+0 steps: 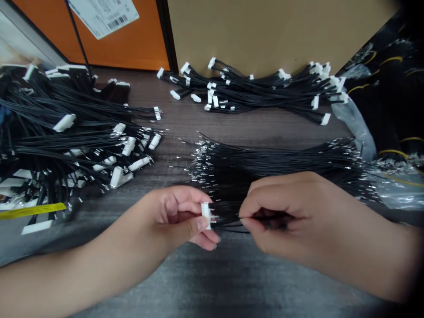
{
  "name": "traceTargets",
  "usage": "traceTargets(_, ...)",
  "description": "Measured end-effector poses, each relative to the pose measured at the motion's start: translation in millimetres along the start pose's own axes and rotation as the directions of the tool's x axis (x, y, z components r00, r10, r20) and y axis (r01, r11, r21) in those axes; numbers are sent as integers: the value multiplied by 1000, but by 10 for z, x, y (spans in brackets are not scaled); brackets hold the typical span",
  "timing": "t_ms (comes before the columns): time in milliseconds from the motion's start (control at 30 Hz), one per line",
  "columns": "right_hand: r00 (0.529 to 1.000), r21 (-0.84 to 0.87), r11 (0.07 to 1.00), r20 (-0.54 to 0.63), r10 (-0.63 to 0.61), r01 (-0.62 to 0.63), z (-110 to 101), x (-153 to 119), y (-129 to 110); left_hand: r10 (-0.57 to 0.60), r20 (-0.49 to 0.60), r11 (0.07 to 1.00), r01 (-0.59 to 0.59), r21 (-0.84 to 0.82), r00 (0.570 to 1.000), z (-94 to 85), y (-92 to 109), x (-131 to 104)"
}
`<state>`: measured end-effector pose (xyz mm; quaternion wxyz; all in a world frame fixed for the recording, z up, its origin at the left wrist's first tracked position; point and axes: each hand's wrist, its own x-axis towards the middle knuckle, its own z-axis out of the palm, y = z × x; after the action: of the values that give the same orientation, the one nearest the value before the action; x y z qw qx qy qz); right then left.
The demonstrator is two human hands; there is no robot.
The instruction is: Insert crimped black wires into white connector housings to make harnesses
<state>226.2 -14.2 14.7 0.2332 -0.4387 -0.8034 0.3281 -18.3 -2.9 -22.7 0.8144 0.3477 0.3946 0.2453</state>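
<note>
Between the thumb and fingers of my left hand is a small white connector housing, its row of slots turned to the right. A few black wires run rightward from it toward my other hand. My right hand pinches a thin black wire between thumb and forefinger, just right of the housing. The wire's tip by the fingertips is too small to make out clearly. Just beyond both hands lies a thick bundle of loose black wires with bare metal terminals at both ends, partly hidden behind my right hand.
Black wire harnesses with white connectors are heaped at the left, a yellow strip among them. Another harness row lies at the back, before a cardboard panel and an orange box. Bagged wires fill the right.
</note>
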Motion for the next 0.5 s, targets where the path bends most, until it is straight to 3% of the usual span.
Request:
traceTargets(100,1000,-41,999,-16,-10,9,2,-10,-3,-7,15,1000,7,-13,1000,-8,-8,4)
traceTargets(233,999,30,998,4,46,-46,2,6,-10,-5,32,999,7,-39,999,-12,-6,7)
traceTargets(500,996,52,995,-6,88,-87,41,35,-18,-46,-23,999,47,12,999,7,48,13)
